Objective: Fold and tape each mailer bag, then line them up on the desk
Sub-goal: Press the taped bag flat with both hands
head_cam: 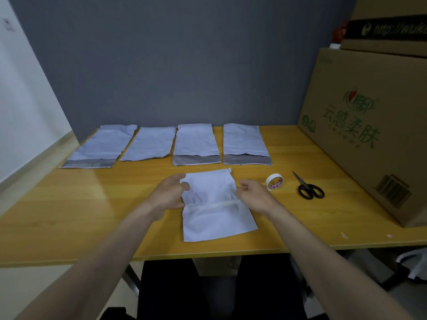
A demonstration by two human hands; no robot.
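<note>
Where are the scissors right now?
In the head view, the scissors lie on the desk to the person's right, between the tape roll and the big cardboard box.

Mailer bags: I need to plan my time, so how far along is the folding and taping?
Done: nothing looks finished. Four flat bags lie in a row at the back, apparently unfolded, no tape visible on them. In hand: the left hand and right hand hold the near bag by its sides; a tape strip crosses it. Left: the other four, with the tape roll and scissors beside.
</note>
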